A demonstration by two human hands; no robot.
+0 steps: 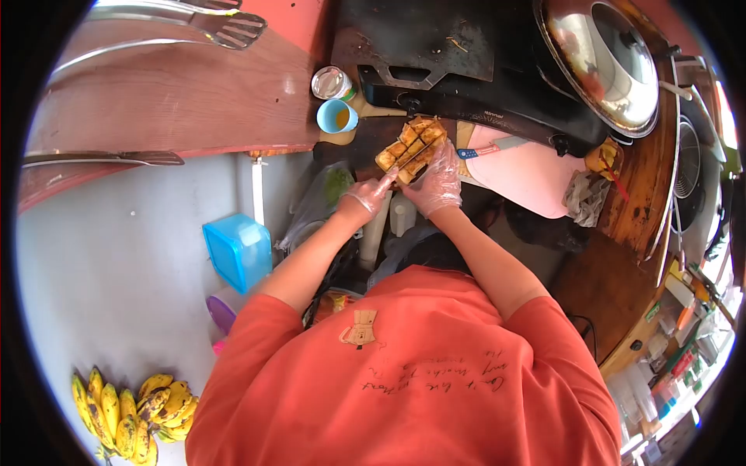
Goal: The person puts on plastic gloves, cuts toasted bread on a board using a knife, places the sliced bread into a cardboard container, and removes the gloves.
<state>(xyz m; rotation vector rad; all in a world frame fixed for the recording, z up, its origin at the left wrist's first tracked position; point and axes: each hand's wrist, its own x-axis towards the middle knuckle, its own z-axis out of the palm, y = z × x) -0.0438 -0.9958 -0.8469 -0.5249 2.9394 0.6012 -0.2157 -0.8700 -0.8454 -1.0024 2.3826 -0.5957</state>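
Pressing in on the cut toast (410,149) from both sides, we've got it right in the middle, just this side of the black stove (482,99). Our right hand (439,182), in clear plastic, has its grip closed on the toast's right side. Over on the left, our left hand (371,194), gloved the same way, touches the near edge with its fingertips; whether that grip is pinching, we can't tell. The toast sits tilted, scored into browned blocks, and we can't make out if it rests on anything.

Looking around from the toast: at ten o'clock we have the blue cup (330,116), with the opened tin (330,82) just beyond it. At three o'clock, the knife (505,145) lies across the pink board (528,177), its blue handle toward us. Up at two o'clock, there's the big pan lid (597,74) by the stove. Swinging down to eight o'clock, we spot the blue box (238,252), and farther off, between seven and eight, the ripe bananas (128,415).
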